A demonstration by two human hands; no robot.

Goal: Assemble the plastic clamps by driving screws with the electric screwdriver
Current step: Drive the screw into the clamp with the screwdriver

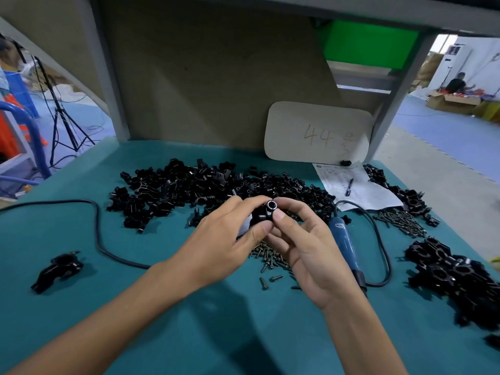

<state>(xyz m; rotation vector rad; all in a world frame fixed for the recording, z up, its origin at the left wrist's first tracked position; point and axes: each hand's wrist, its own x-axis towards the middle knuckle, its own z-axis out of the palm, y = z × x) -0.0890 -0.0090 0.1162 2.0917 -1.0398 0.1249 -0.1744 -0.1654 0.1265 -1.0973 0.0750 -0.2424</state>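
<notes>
**Head camera:** A worker at a teal bench (pixel 81 307) fits together a black plastic clamp (pixel 262 215), held off the surface just left of the blue electric screwdriver (pixel 347 247), which lies idle on its side. The left hand (pixel 221 239) wraps fingers and thumb round the clamp's body. The right hand (pixel 305 247) pinches its upper end between thumb and forefinger, where a round, bright-rimmed opening faces the lens. No screw shows in either hand.

Loose screws (pixel 266 257) lie scattered left of the screwdriver, directly beneath the hands, with a second scatter (pixel 403 224) to its right. A heap of unassembled clamp parts (pixel 216 185) spreads behind and left of the screwdriver. Stacked clamps (pixel 454 277) sit well to its right. A single clamp (pixel 58 269) lies far to its left, beyond the loop of a black cable (pixel 100 239).

The step appears to be mating and aligning the pieces before any screw goes in. Done well, it likely means squaring the halves until the screw holes line up. The left hand alone could then hold them tight, so the right can take a screw from the pile below and reach the short way to the screwdriver. The bit should probably enter straight and stop as the head seats, since plastic threads may strip.
</notes>
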